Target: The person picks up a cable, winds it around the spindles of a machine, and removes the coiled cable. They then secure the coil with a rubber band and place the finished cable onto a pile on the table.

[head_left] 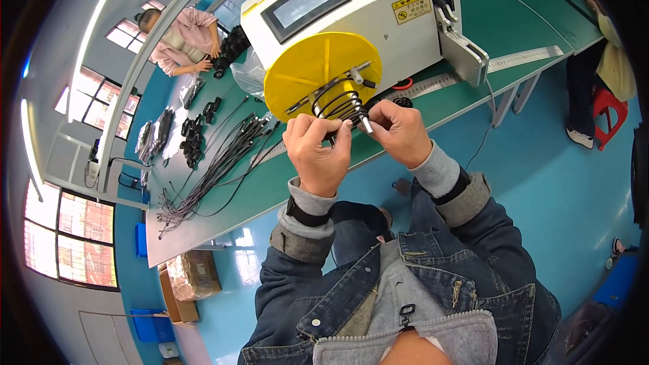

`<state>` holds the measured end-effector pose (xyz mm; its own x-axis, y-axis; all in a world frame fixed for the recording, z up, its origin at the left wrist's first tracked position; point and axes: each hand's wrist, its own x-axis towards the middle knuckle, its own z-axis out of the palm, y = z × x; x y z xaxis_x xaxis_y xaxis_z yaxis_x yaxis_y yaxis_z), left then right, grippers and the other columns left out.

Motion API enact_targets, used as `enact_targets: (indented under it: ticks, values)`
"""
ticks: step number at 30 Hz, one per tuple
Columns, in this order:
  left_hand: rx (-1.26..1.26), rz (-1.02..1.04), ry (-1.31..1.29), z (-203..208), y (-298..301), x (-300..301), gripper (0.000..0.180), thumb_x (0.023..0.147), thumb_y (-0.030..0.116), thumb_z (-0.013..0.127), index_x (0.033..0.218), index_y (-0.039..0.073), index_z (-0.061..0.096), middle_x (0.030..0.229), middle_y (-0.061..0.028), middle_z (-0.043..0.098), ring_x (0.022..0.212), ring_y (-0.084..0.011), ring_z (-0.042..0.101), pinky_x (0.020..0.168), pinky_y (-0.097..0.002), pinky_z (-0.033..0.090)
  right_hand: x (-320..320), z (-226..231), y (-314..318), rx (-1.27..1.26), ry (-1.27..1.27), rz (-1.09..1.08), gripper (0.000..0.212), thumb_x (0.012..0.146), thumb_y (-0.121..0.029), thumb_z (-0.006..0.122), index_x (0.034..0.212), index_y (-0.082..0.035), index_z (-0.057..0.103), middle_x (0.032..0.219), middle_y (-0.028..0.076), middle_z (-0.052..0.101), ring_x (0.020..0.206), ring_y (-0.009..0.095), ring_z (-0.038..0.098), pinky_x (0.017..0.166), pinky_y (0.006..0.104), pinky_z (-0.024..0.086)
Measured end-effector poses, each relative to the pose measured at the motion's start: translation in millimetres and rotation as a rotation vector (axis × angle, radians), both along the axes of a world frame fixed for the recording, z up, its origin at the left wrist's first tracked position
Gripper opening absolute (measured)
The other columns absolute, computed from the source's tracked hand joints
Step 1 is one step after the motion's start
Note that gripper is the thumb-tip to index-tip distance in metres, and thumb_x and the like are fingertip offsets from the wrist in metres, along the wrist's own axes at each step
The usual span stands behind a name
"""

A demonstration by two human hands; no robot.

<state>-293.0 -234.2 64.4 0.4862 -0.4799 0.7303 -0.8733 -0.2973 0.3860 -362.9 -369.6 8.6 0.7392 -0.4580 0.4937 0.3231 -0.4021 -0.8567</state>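
A coil of black cable (332, 103) sits around the prongs in front of a round yellow disc (287, 71) on a white winding machine (405, 34). My left hand (316, 155) is closed at the near side of the coil, thumb and forefinger pinching the cable. On the coil's right side my right hand (403, 136) is also closed, thumb against forefinger beside a silver prong tip (366, 124). What lies between its fingertips is too small to make out. A black cable end with a connector (368, 84) sticks out above the coil.
The machine stands on a green table (250, 182) with a metal ruler (524, 59) along it. A loose bundle of dark cables (216, 169) and several coiled cables (193, 138) lie at left. A person (186, 40) works at far left; another stands at right near a red stool (608, 118).
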Motion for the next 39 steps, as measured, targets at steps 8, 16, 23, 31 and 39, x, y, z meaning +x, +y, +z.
enact_targets:
  ticks: [8, 16, 23, 31, 39]
  values:
    - [0.194, -0.039, -0.047, -4, -5, 19, 0.051, 0.075, 0.013, 0.057, 0.119, -0.008, 0.040, 0.113, -0.0286, 0.042, 0.106, -0.0383, 0.041, 0.094, -0.0380, 0.032, 30, -5, -26, -0.204, -0.136, 0.000, 0.078, 0.063, -0.017, 0.076, 0.126, -0.001, 0.034, 0.111, 0.014, 0.047, 0.094, 0.017, 0.051, 0.078, 0.0280, 0.048]
    - [0.281, -0.156, 0.094, 4, -5, 23, 0.052, 0.079, 0.015, 0.051, 0.122, -0.009, 0.032, 0.116, -0.0323, 0.038, 0.106, -0.0431, 0.041, 0.092, -0.0401, 0.034, 44, -20, -13, 0.400, -0.219, 0.411, 0.077, 0.071, -0.011, 0.069, 0.133, -0.002, 0.025, 0.116, 0.015, 0.046, 0.105, 0.022, 0.049, 0.084, 0.0299, 0.045]
    - [0.437, -0.205, 0.064, 13, -4, 20, 0.021, 0.082, 0.013, 0.050, 0.094, -0.003, 0.047, 0.087, -0.0230, 0.050, 0.075, -0.0401, 0.050, 0.067, -0.0460, 0.041, 30, -15, 31, 0.141, -0.263, -0.013, 0.057, 0.076, -0.011, 0.062, 0.122, 0.001, 0.032, 0.093, 0.020, 0.055, 0.082, 0.032, 0.058, 0.070, 0.0348, 0.048]
    - [0.551, -0.104, 0.018, 19, -9, 13, 0.019, 0.082, 0.014, 0.051, 0.092, -0.002, 0.047, 0.080, -0.0210, 0.053, 0.073, -0.0383, 0.051, 0.062, -0.0465, 0.040, 34, 0, 20, 0.006, -0.124, -0.159, 0.027, 0.079, -0.011, 0.058, 0.096, 0.002, 0.041, 0.071, 0.019, 0.057, 0.066, 0.035, 0.059, 0.057, 0.0379, 0.047]
    - [0.522, -0.092, -0.016, 8, 12, -41, 0.024, 0.083, 0.015, 0.049, 0.098, -0.003, 0.047, 0.080, -0.0231, 0.053, 0.070, -0.0391, 0.052, 0.063, -0.0428, 0.042, -15, -6, 38, -0.028, -0.071, -0.147, 0.020, 0.076, -0.006, 0.055, 0.089, 0.000, 0.042, 0.069, 0.020, 0.057, 0.065, 0.039, 0.057, 0.054, 0.0393, 0.045]
